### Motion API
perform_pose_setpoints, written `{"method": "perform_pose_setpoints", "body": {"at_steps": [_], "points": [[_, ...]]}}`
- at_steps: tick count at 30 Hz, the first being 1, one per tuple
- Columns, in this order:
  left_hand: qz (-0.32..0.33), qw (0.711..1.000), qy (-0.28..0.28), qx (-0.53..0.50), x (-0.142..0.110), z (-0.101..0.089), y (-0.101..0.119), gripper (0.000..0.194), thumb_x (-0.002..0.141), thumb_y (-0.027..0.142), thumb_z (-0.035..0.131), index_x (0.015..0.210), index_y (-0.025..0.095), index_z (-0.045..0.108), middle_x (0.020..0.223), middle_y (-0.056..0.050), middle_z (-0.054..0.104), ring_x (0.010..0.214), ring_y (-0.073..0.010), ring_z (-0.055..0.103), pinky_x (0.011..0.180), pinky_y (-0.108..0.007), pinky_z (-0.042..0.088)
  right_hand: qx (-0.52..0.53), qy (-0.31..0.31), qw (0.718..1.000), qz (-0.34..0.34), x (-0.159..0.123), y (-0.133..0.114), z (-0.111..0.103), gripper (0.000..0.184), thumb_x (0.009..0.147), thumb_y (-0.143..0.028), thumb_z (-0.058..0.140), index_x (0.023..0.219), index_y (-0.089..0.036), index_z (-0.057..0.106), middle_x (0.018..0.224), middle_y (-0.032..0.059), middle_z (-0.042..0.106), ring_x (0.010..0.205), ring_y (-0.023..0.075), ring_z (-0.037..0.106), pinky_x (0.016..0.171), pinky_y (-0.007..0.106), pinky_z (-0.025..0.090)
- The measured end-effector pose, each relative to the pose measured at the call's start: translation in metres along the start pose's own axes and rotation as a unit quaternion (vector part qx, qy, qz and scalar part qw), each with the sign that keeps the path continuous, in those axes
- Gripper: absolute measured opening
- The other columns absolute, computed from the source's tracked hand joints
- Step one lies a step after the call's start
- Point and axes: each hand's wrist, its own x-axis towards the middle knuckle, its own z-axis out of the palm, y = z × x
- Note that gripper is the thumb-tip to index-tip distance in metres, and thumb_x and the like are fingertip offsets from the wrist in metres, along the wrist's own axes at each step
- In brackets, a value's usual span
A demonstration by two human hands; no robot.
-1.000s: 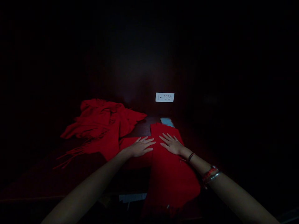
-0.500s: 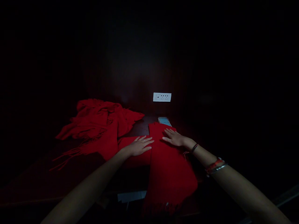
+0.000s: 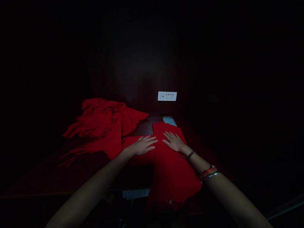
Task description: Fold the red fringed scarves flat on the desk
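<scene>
A red fringed scarf [image 3: 174,171] lies across the dark tabletop, one flat panel hanging over the front edge with its fringe downward. Another red stretch runs left from under that panel towards a crumpled heap of red fringed cloth [image 3: 104,118]; whether they are one piece I cannot tell. My left hand [image 3: 144,145], with a ring, rests flat on the red cloth by the panel's left edge, fingers spread. On the panel's upper part lies my right hand [image 3: 174,142], palm down and fingers apart. Bracelets circle my right wrist and forearm.
A white power socket [image 3: 167,96] is set in the dark back wall. Behind the scarf, a light blue flat item [image 3: 169,121] shows partly. Below the table edge [image 3: 35,195] a pale object [image 3: 136,193] is visible. The surroundings are very dark.
My right hand has slid slightly left on the scarf panel. My left hand stays nearly in place. The whole view has shifted a little.
</scene>
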Motion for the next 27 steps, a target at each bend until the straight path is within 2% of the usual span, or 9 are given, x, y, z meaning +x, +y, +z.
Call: {"method": "perform_pose_setpoints", "body": {"at_steps": [4, 7, 11, 13, 16, 18, 23, 25, 27], "points": [[-0.034, 0.996, 0.046, 0.070, -0.002, -0.008, 0.002, 0.042, 0.082, 0.045, 0.026, 0.120, 0.030, 0.034, 0.130, 0.001, 0.029, 0.120, -0.0198, 0.019, 0.097, -0.041, 0.013, 0.013, 0.019, 1.000, -0.017, -0.001, 0.000, 0.000, 0.066, 0.077, -0.058, 0.011, 0.129, -0.019, 0.018, 0.135, 0.0029, 0.015, 0.123, 0.0193, 0.009, 0.098, 0.039, 0.008], [-0.111, 0.975, 0.142, 0.126, -0.011, -0.025, 0.004, 0.037, 0.082, 0.036, 0.030, 0.115, 0.024, 0.042, 0.129, -0.003, 0.030, 0.121, -0.0202, 0.017, 0.099, -0.041, 0.006, 0.032, 0.077, 0.995, -0.048, -0.003, 0.000, -0.002, 0.062, 0.078, -0.055, 0.018, 0.127, -0.017, 0.026, 0.133, 0.0061, 0.023, 0.122, 0.0186, 0.015, 0.098, 0.036, 0.012], [-0.290, 0.884, 0.332, 0.158, -0.037, -0.052, 0.000, 0.043, 0.078, 0.029, 0.039, 0.120, 0.017, 0.036, 0.135, -0.007, 0.013, 0.122, -0.0289, 0.003, 0.097, -0.049, 0.002, 0.081, 0.177, 0.976, -0.094, -0.005, -0.001, -0.009, 0.053, 0.080, -0.048, 0.025, 0.119, -0.015, 0.039, 0.124, 0.0076, 0.038, 0.117, 0.0170, 0.027, 0.096, 0.032, 0.020], [-0.383, 0.831, 0.374, 0.149, -0.050, -0.059, -0.008, 0.053, 0.074, 0.027, 0.046, 0.123, 0.014, 0.030, 0.133, -0.014, 0.015, 0.119, -0.0371, 0.008, 0.091, -0.056, 0.013, 0.120, 0.223, 0.961, -0.110, -0.003, 0.001, -0.011, 0.047, 0.081, -0.043, 0.028, 0.113, -0.014, 0.046, 0.116, 0.0084, 0.047, 0.110, 0.0162, 0.037, 0.093, 0.030, 0.027], [-0.451, 0.825, 0.333, 0.078, -0.058, -0.060, -0.026, 0.051, 0.073, 0.020, 0.045, 0.122, 0.011, 0.033, 0.111, -0.021, 0.045, 0.100, -0.0381, 0.041, 0.073, -0.052, 0.036, 0.174, 0.269, 0.941, -0.112, -0.002, 0.005, -0.012, 0.040, 0.081, -0.038, 0.031, 0.102, -0.013, 0.053, 0.103, 0.0088, 0.055, 0.097, 0.0154, 0.048, 0.087, 0.028, 0.034], [-0.437, 0.836, 0.329, 0.031, -0.058, -0.059, -0.036, 0.042, 0.074, 0.014, 0.041, 0.116, 0.011, 0.041, 0.094, -0.016, 0.056, 0.085, -0.0302, 0.053, 0.069, -0.044, 0.041, 0.199, 0.278, 0.934, -0.102, -0.001, 0.007, -0.013, 0.037, 0.081, -0.037, 0.033, 0.097, -0.013, 0.056, 0.098, 0.0088, 0.057, 0.091, 0.0152, 0.051, 0.084, 0.028, 0.036], [-0.245, 0.836, 0.492, 0.010, -0.049, -0.064, -0.021, 0.036, 0.073, 0.013, 0.040, 0.108, 0.015, 0.047, 0.101, -0.006, 0.055, 0.093, -0.0181, 0.050, 0.084, -0.031, 0.037, 0.275, 0.271, 0.921, -0.060, 0.000, 0.011, -0.015, 0.030, 0.078, -0.037, 0.039, 0.091, -0.017, 0.058, 0.095, 0.0059, 0.059, 0.090, 0.0152, 0.052, 0.083, 0.029, 0.037], [-0.130, 0.862, 0.489, 0.003, -0.041, -0.065, 0.002, 0.035, 0.073, 0.012, 0.038, 0.107, 0.017, 0.047, 0.103, -0.004, 0.054, 0.095, -0.0153, 0.049, 0.086, -0.029, 0.036, 0.357, 0.256, 0.898, -0.042, 0.002, 0.010, -0.015, 0.032, 0.077, -0.038, 0.040, 0.096, -0.018, 0.055, 0.098, 0.0054, 0.058, 0.091, 0.0147, 0.052, 0.081, 0.029, 0.039], [-0.027, 0.899, 0.436, -0.017, -0.028, -0.064, 0.028, 0.035, 0.073, 0.010, 0.036, 0.106, 0.017, 0.048, 0.100, -0.003, 0.056, 0.093, -0.0136, 0.050, 0.085, -0.027, 0.037, 0.459, 0.214, 0.862, -0.036, 0.003, 0.009, -0.014, 0.037, 0.077, -0.040, 0.039, 0.105, -0.017, 0.049, 0.100, 0.0065, 0.056, 0.089, 0.0140, 0.053, 0.076, 0.028, 0.043]]}}
